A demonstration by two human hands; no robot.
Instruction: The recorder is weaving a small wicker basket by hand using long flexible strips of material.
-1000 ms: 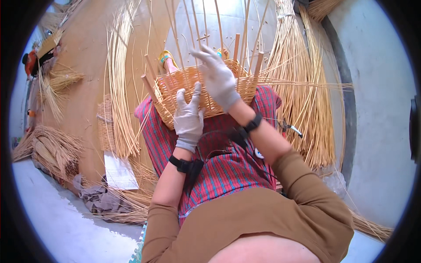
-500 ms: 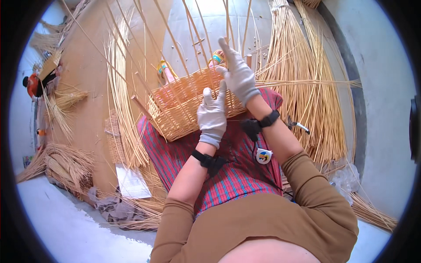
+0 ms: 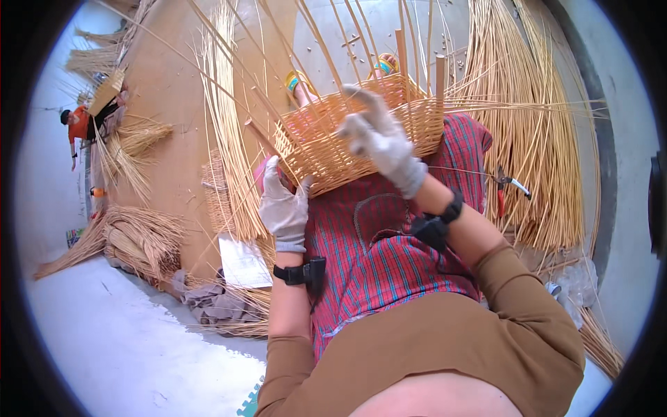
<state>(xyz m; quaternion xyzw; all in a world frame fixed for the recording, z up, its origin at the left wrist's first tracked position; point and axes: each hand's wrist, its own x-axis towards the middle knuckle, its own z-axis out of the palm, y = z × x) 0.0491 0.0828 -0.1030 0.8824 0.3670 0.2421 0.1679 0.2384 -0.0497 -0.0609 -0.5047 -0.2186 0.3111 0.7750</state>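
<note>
A half-woven wicker basket (image 3: 361, 156) rests tilted across my lap, with long upright stakes rising from its rim and thicker wooden sticks at its corners. My left hand (image 3: 283, 212), in a pale glove, is at the basket's near left corner, its thumb on the near side and its fingers round the left side. In front of the near wall is my right hand (image 3: 385, 146), also gloved and slightly blurred. Its index finger is stretched toward the stakes, the other fingers are loosely bent, and I see nothing held in it.
Bundles of long wicker rods (image 3: 535, 139) lie on the right, with pruning shears (image 3: 511, 184) on them. More rods (image 3: 226, 125) lie to the left beside a woven panel (image 3: 217, 191) and white paper (image 3: 243, 263). Another person (image 3: 78, 125) is at far left.
My left hand has moved from the middle of the near wall to the left corner. My right hand has come down from the stakes at the right end. The view has shifted.
</note>
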